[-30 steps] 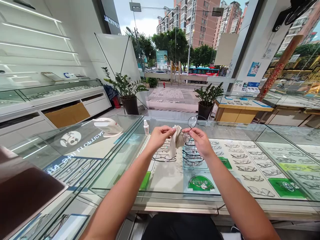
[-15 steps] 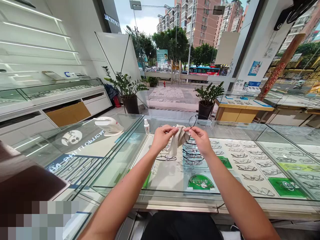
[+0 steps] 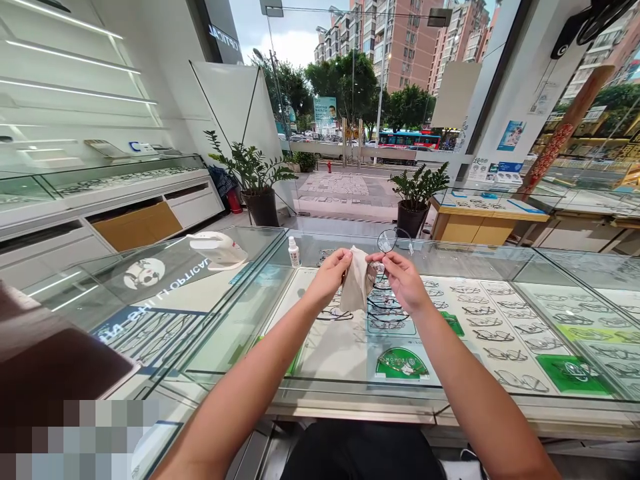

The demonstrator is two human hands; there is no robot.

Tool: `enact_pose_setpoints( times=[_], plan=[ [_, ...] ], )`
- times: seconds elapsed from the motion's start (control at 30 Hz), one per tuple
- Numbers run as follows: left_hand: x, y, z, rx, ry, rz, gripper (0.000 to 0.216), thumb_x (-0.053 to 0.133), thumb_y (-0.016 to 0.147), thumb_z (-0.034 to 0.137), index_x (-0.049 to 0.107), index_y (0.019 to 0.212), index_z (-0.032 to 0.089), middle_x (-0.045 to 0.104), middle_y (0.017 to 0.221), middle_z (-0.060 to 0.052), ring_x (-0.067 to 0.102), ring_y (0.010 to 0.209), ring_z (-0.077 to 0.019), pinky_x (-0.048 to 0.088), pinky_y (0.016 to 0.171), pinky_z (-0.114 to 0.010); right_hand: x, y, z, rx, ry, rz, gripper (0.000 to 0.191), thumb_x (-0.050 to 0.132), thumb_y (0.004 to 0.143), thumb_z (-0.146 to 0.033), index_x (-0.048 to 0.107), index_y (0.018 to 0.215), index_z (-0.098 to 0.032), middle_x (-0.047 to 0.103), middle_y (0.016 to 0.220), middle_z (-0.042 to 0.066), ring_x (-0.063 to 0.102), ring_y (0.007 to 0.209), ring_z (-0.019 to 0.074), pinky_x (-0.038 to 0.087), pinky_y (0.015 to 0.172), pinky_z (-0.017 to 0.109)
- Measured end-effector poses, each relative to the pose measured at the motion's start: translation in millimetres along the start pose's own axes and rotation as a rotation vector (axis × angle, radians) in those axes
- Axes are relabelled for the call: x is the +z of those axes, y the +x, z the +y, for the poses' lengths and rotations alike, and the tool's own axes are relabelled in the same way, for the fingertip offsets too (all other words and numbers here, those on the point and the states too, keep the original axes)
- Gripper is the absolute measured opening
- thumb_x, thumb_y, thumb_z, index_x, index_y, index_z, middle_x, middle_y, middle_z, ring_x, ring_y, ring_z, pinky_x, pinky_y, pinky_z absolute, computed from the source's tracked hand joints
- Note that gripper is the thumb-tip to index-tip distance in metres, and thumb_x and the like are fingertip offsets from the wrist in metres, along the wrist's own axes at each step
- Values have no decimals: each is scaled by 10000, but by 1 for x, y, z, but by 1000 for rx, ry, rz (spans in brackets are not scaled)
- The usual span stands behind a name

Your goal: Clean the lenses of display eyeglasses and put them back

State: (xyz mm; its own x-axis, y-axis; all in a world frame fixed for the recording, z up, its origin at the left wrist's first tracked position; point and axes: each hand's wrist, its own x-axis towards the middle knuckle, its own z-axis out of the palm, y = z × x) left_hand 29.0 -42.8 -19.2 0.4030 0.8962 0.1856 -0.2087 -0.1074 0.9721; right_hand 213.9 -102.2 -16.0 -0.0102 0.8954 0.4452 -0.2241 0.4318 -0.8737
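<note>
A wide glass table fills the lower half of the view, its top covering rows of spectacle frames laid out on white and green display cards. At about ten o'clock from the hands, a second glass case meets it at an angle, printed with a logo that reads in reverse, and a white handheld device rests on that glass. Beyond the table, at eleven o'clock and one o'clock, stand two potted plants in dark pots before the shop window.

Both forearms reach forward over the table and meet near its far middle, at twelve o'clock. The left hand is pinched shut on a pale cleaning cloth, which hangs down from the fingers. The right hand is closed on a pair of thin dark-rimmed glasses, held above the glass top with one round lens standing up past the fingertips at twelve o'clock. The cloth is pressed against the lower lens, so the two hands all but touch, with cloth and frame between them.

A small white bottle stands upright on the table at ten o'clock from the left hand, near it but apart.
</note>
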Motion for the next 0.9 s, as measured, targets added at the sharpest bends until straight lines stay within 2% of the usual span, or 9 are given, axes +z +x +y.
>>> enact_pose_setpoints(
  times=[0.23, 0.37, 0.57, 0.77, 0.9],
  plan=[
    [-2, 2, 1, -55, -122, -16, 544, 832, 733, 661, 586, 880, 198, 487, 694, 40, 397, 589, -98, 291, 543, -220, -1, 1, 1, 11, 4, 14, 250, 736, 907, -520, 780, 969, -281, 784, 1183, 54, 649, 1259, 279, 432, 1173, 461],
    [1, 0, 1, -55, -79, -41, 556, 803, 750, 695, 571, 858, 202, 450, 672, 52, 350, 555, -88, 245, 518, -221, -1, 1, 3, 31, 36, 41, 249, 762, 885, -517, 792, 969, -285, 763, 1242, 52, 620, 1313, 284, 445, 1165, 446],
    [5, -4, 3, -72, -24, -81, 589, 796, 747, 722, 540, 836, 200, 444, 637, 66, 329, 520, -74, 220, 490, -222, 1, 1, 8, 64, 72, 21, 255, 793, 860, -519, 824, 978, -295, 767, 1193, 44, 635, 1274, 276, 457, 1150, 424],
    [6, -3, 3, -103, -70, -102, 582, 848, 717, 678, 568, 882, 196, 528, 627, 67, 403, 491, -67, 278, 487, -205, 3, 1, 9, 57, 15, 34, 299, 795, 850, -549, 832, 986, -286, 769, 1149, 48, 651, 1201, 268, 483, 1104, 406],
    [6, -5, 3, -146, -112, -132, 581, 877, 717, 625, 602, 979, 187, 638, 707, 28, 541, 549, -98, 407, 544, -214, 4, 1, 12, 77, 32, 63, 309, 810, 832, -550, 837, 974, -277, 774, 1098, 37, 668, 1063, 233, 510, 1013, 360]
  ],
)
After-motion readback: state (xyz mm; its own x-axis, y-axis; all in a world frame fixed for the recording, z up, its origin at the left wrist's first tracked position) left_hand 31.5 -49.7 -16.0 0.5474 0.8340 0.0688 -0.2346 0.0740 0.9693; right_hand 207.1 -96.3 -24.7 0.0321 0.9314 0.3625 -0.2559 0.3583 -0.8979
